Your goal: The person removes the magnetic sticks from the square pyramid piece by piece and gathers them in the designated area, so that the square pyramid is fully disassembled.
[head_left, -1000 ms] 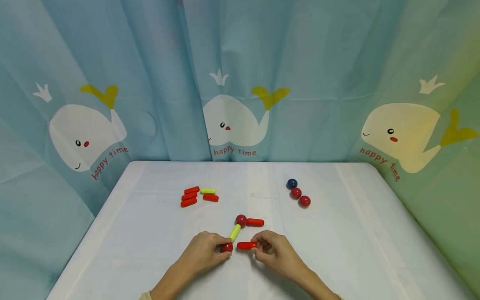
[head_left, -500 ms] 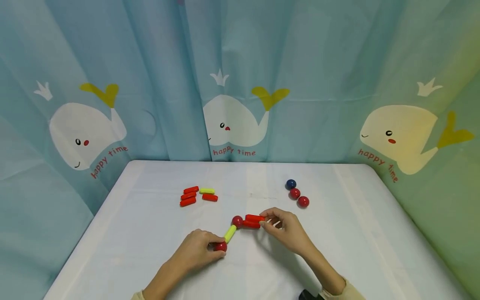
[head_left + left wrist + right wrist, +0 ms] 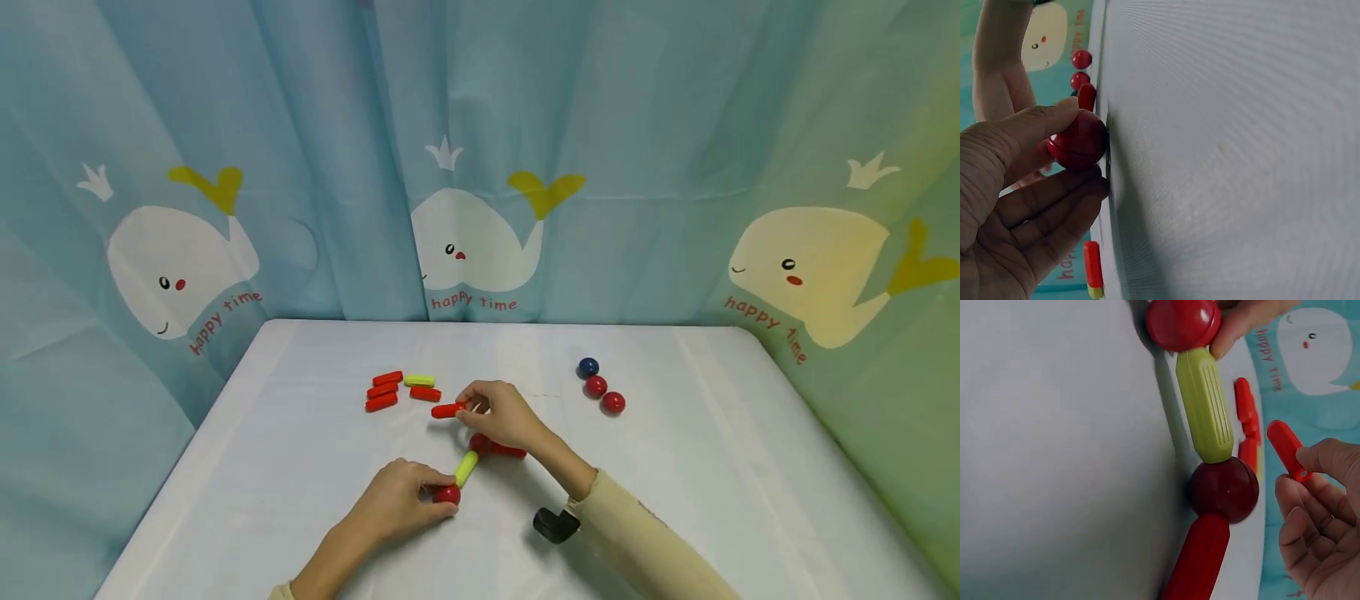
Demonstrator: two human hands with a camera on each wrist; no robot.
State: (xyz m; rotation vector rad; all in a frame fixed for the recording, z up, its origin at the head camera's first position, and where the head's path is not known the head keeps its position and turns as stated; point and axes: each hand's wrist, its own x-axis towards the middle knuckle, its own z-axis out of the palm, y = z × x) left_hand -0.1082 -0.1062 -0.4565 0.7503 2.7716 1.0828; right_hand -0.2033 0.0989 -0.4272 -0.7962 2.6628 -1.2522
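In the head view my left hand (image 3: pixel 401 497) holds a red ball (image 3: pixel 447 494) between thumb and fingers, low over the white table. A yellow-green rod (image 3: pixel 1205 406) runs from that ball to a second red ball (image 3: pixel 1224 489). From the second ball a red rod (image 3: pixel 1197 559) extends to the right, partly covered by my right arm's shadow in the head view. My right hand (image 3: pixel 498 414) pinches one end of a loose red rod (image 3: pixel 1286 449), raised above the table beyond the joined pieces and close to the rod group.
At the back left lie several red rods (image 3: pixel 382 402) and a yellow-green rod (image 3: pixel 419 381). A blue ball (image 3: pixel 588 367) and two red balls (image 3: pixel 613 403) line up at the back right. A whale-print curtain (image 3: pixel 637 167) hangs behind the table. Something black (image 3: pixel 556 525) sits at my right wrist.
My right hand has carried the red rod away from me, then left across the second ball, towards the back-left rods. My left hand keeps hold of its ball, nearly in place.
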